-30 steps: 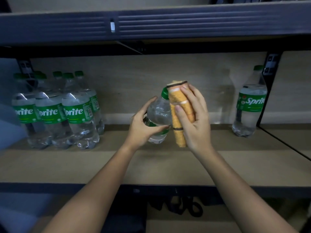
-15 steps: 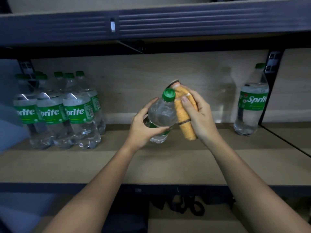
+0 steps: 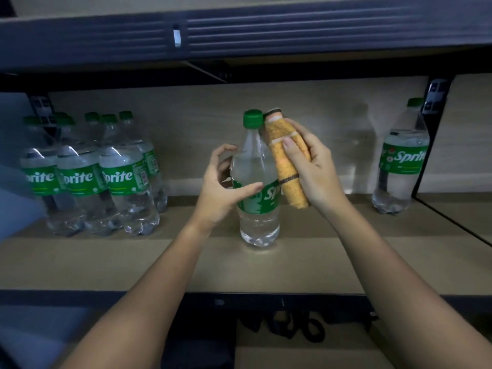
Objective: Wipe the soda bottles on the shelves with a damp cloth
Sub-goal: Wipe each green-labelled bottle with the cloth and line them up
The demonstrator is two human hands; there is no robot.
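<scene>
A clear Sprite bottle (image 3: 257, 225) with a green cap and label stands upright on the wooden shelf (image 3: 127, 262), at its middle. My left hand (image 3: 217, 193) cups its left side loosely, thumb across the label and fingers curled behind. My right hand (image 3: 318, 173) grips a folded orange cloth (image 3: 282, 155) with dark and white stripes. The cloth is pressed against the bottle's right shoulder, from just below the cap down to the label.
Several Sprite bottles (image 3: 117, 179) stand packed together at the shelf's left. One Sprite bottle (image 3: 402, 166) stands alone at the right, beside a dark upright post (image 3: 432, 102). A dark shelf beam (image 3: 266, 30) runs overhead. Dark cables (image 3: 292, 328) lie on the level below.
The bottle was held tilted in the air and now stands upright on the shelf. My left hand's grip has loosened. The cloth has shifted along the bottle's right side.
</scene>
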